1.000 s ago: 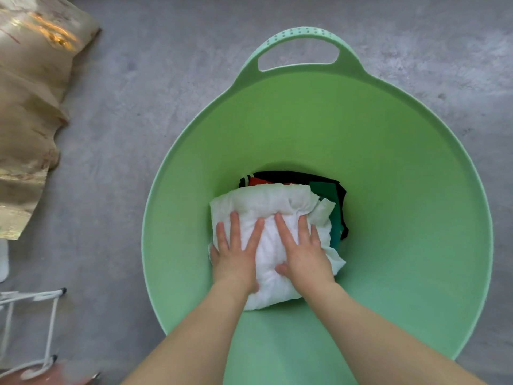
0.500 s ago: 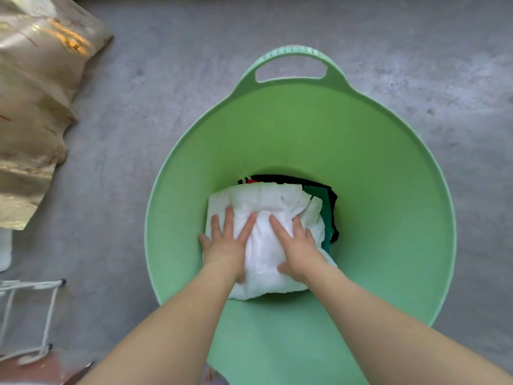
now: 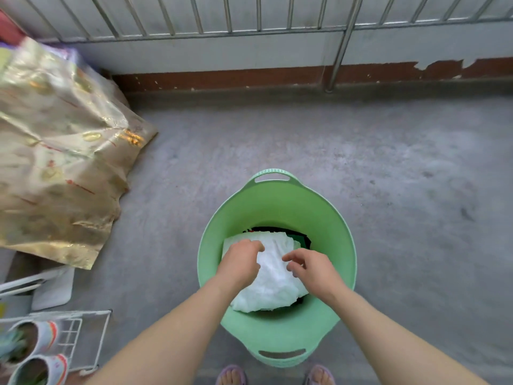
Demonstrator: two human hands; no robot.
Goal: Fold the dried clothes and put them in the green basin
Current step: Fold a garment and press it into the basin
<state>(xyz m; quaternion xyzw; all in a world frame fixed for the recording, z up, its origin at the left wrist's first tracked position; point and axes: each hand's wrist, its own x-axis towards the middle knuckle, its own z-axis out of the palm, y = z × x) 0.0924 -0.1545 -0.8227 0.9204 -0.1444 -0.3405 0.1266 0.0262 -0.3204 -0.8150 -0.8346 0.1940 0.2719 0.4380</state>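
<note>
Far to my left a gold patterned fabric (image 3: 61, 151) lies heaped on the concrete floor, with a white wire rack (image 3: 91, 337) below it. I cannot tell whether that fabric is laundry waiting for me or just something stored there.

In front of my feet stands the green basin (image 3: 208, 257). My left hand (image 3: 241, 263) hangs over its left half, fingers loosely curled downward and gripping nothing; no cloth is gathered in them. Just under it, and stretching across to the right, the folded white garment (image 3: 274, 279) lies flat on top of the pile. Dark clothes (image 3: 298, 237), black and deep green, show beneath its far edge.

My right hand (image 3: 313, 269) hovers over the garment's right side, fingers relaxed and spread apart, holding nothing either.

I judge this piece placed: it is folded, inside the basin, and free of both hands. At least a few garments are stacked there. What remains depends on clothes outside this view.
</note>
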